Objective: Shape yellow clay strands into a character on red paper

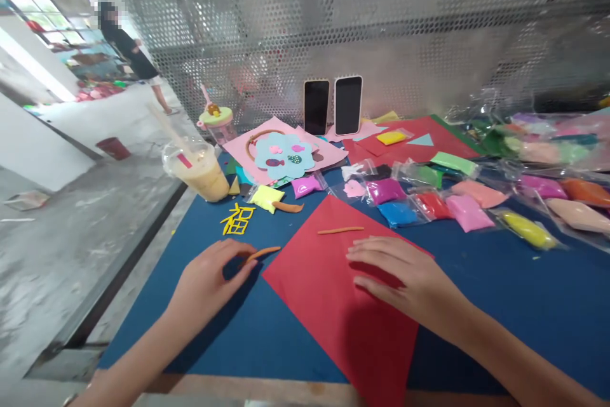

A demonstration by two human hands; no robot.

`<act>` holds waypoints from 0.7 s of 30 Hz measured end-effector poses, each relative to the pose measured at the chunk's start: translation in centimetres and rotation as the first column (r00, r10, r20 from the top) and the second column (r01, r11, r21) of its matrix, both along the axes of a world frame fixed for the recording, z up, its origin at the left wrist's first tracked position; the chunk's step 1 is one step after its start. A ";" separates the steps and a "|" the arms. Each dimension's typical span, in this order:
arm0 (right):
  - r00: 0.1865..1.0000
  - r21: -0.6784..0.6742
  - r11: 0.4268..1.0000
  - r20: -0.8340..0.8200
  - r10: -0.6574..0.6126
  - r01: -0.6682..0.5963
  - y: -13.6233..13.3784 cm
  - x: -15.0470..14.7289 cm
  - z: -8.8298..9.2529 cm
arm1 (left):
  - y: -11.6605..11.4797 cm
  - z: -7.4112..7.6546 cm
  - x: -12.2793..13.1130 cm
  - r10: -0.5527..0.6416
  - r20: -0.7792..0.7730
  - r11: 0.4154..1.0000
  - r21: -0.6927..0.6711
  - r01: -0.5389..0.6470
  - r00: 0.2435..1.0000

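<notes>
Item 1, left hand (210, 277): I read the thumb and forefinger as closed lightly on the near end of an orange clay strip (262, 253), the other fingers curled loosely above the blue mat (524, 305). The strip runs from the fingertips rightward, its far end just short of the red sheet's left corner. Held low and flat, seemingly so the soft roll keeps its shape.

Item 2, right hand (405, 273): palm down, fingers together and stretched flat on the red paper sheet (333, 305), pinching nothing. I judge it pins the sheet against sliding.

Item 3, second orange strip (340, 230): lies loose on the red sheet, just beyond the right fingertips, apart from them.

Item 4, yellow cut-out character (238, 219): beyond the left fingertips, on the mat.

Item 5, drink cup (203, 172): farther out past the left fingers, close to the table's left edge, a straw leaning from it.

Item 6, clay packets (469, 211): a crowded row beyond and to the right of the right fingers.

Item 7, two phones (333, 105): upright against the perforated screen, well beyond both hands.

Item 8, open room: bare mat between the two hands and right of the right wrist. The sheet's near corner overhangs the table's front edge; the left edge lies near the left forearm.
</notes>
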State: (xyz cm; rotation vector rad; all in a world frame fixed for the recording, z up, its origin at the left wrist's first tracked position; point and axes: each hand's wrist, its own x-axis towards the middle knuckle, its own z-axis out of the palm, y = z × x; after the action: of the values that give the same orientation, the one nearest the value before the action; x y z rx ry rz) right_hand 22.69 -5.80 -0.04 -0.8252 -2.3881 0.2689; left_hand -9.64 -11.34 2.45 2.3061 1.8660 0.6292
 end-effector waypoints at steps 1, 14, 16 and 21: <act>1.000 -0.008 1.000 0.010 0.001 -0.001 0.0 0.1 -0.3 | -0.3 -0.2 -0.6 -0.007 -0.062 1.000 0.000 0.007 0.998; 0.988 -0.075 0.995 0.132 0.075 -0.066 -0.6 1.2 -1.3 | 5.7 -3.4 3.4 -0.290 -0.267 0.957 -0.099 0.273 0.919; 0.987 -0.104 0.993 0.146 0.066 -0.051 -0.8 1.7 -1.3 | 5.9 -3.8 3.3 -0.332 -0.301 0.943 -0.130 0.307 0.894; 0.984 -0.149 0.989 0.172 0.041 -0.015 -0.8 2.4 -1.6 | 6.3 -3.6 2.7 -0.206 -0.345 0.978 -0.049 0.202 0.916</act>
State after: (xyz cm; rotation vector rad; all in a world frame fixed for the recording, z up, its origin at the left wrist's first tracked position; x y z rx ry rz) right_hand 25.06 -6.61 -1.62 -0.9163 -2.5697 0.4027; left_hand -6.93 -5.07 -1.16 2.6997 1.7066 0.1882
